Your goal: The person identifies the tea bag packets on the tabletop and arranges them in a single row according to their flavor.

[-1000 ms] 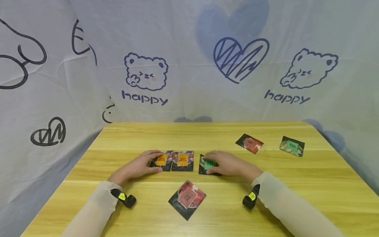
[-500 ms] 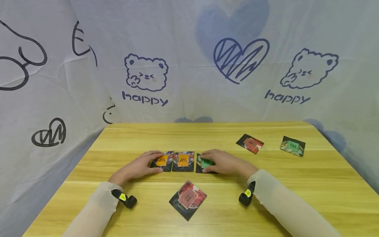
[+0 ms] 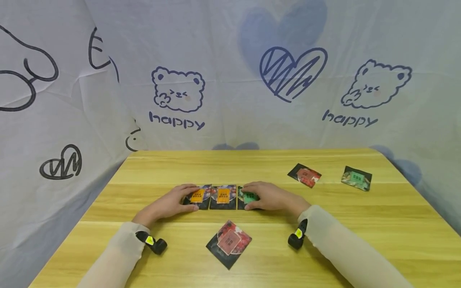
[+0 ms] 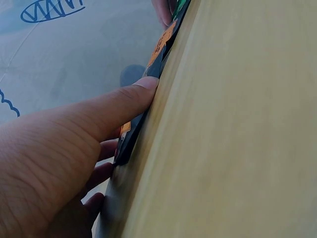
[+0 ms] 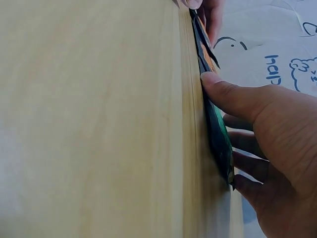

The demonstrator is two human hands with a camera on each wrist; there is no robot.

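Three flat, dark sachets lie in a row mid-table in the head view. My left hand (image 3: pixel 171 202) holds the left orange-labelled sachet (image 3: pixel 204 196) across its near and far edges, thumb on the near side. Beside it lies a second orange-labelled sachet (image 3: pixel 223 197). At the right end, my right hand (image 3: pixel 273 198) holds a green-labelled sachet (image 3: pixel 248 197), thumb at its near edge and fingers partly covering it. This sachet now sits right against the middle one. In the right wrist view, the green sachet (image 5: pixel 216 131) bulges slightly between thumb and fingers.
A red-labelled sachet (image 3: pixel 229 244) lies turned cornerwise nearer the front of the wooden table (image 3: pixel 173 272). Farther back on the right are another red-labelled sachet (image 3: pixel 305 175) and a green-labelled sachet (image 3: pixel 356 178). A printed white cloth (image 3: pixel 230 80) hangs behind.
My right hand has slid the green-labelled sachet left, closing the gap to the middle sachet. The left hand and its sachet have stayed in place.
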